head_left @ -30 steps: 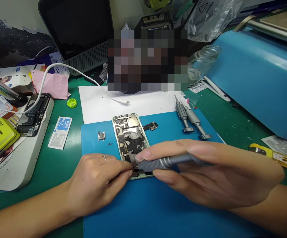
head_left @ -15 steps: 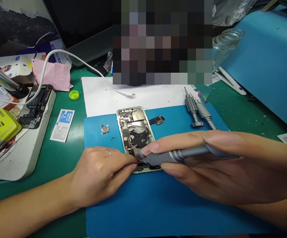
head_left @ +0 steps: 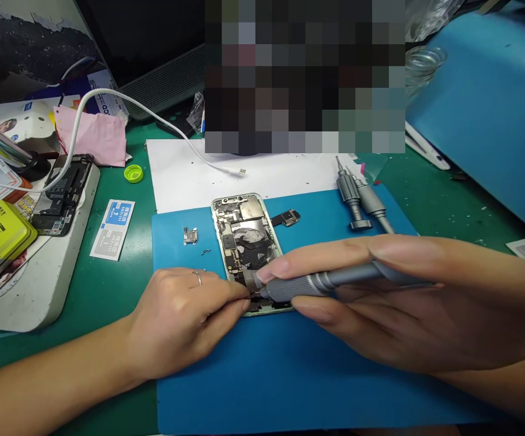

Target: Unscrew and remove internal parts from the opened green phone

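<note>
An opened smartphone with its inner parts bare lies on the blue mat. My right hand grips a grey screwdriver, its tip pointing into the phone's lower end. At the phone's lower left edge, my left hand has thumb and forefinger pinched together beside that tip; what they hold, if anything, is hidden. A small metal-framed part and several tiny screws lie left of the phone. To its right is a small module with a flex cable.
Two more screwdrivers rest at the mat's upper right. A white cable arches over white paper. On the left are a second opened phone, a yellow battery box, a printed card and a green cap.
The view has shifted very slightly. Both hands, the screwdriver and the phone keep almost the same places relative to each other.
</note>
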Demonstrator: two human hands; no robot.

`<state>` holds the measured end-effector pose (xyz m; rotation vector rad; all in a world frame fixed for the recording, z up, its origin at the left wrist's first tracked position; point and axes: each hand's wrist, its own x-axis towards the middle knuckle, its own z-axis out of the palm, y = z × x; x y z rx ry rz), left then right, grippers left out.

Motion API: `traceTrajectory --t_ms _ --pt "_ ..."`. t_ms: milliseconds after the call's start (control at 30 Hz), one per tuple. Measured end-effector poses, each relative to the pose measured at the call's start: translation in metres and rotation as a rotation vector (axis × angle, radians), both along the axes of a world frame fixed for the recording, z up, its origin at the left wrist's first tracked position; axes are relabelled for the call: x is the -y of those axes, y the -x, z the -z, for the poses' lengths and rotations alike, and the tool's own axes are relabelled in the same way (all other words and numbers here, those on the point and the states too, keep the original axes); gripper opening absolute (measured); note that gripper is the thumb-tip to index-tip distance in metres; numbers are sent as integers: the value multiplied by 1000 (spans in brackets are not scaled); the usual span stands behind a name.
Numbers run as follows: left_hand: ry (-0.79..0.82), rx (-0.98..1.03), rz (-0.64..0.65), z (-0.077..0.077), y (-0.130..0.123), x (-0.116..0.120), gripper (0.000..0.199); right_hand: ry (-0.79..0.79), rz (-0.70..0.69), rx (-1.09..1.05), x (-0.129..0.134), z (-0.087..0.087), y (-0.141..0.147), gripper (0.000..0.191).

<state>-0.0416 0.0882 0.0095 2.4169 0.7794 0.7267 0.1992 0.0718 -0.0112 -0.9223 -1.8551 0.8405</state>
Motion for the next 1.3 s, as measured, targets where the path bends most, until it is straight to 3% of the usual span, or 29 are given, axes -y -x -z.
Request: traceTrajectory --t_ms 133,333,467,667,933,1033,1167,1300 --pt "9 0 10 -1 0 0 11 -112 -80 -91 -6 -12 6 39" --pt "8 19 -2 0 0 -1 11 -253 -51 -61 -8 -27 9 62" --pt "26 29 -3 1 0 0 10 -242 -53 -54 -8 -27 9 63" --pt "29 19 -12 1 -1 -1 11 -250 -59 -74 -10 -25 11 85" --pt "26 20 -4 -2 0 1 11 -221 -84 -68 -7 -27 8 89" --pt "28 28 -3 -2 0 0 11 -222 -68 -75 -8 -28 7 77" --pt "27 24 -7 -1 0 0 12 -83 -63 18 -9 -32 4 29" --pt "27 22 -10 0 -1 0 12 41 -53 73 -7 -35 1 17"
